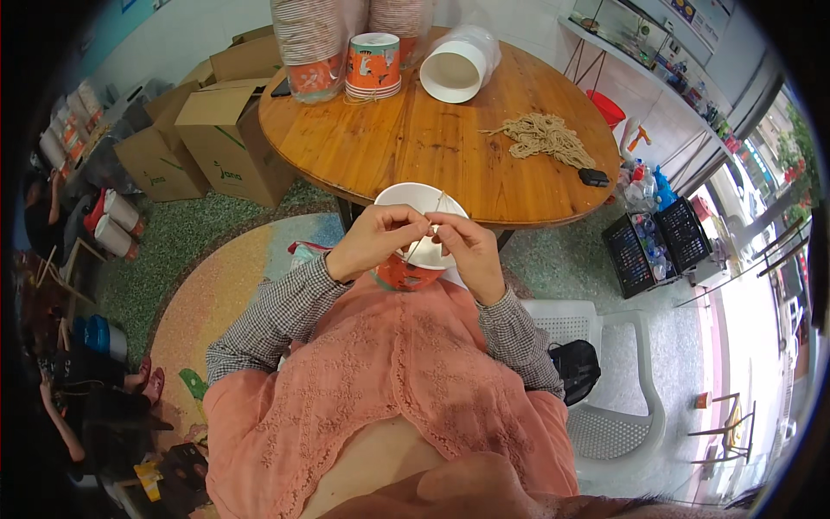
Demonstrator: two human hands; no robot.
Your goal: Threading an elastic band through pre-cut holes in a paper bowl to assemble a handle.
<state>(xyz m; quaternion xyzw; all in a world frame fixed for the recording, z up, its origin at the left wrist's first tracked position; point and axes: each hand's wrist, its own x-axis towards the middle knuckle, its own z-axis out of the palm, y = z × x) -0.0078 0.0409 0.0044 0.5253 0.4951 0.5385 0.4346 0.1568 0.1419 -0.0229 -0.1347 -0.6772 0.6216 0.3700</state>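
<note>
A paper bucket (403, 275), white inside and orange outside, sits in my lap at the table's near edge. Over its opening my left hand (377, 239) and my right hand (474, 253) are close together, thumbs and forefingers pinched. Between the fingertips runs a thin tan cord (441, 204), its strands crossing the bucket's mouth. Whether the cord passes through the bucket's wall is hidden by my fingers. A loose heap of the same tan cord (550, 140) lies on the right of the round wooden table (432, 156).
Tall stacked buckets (311, 52), a short stack (373, 67) and a white bucket on its side (453, 73) stand along the table's far side. A small black object (593, 177) lies near its right edge. Cardboard boxes (226, 130) are left, a white plastic chair (616, 424) right.
</note>
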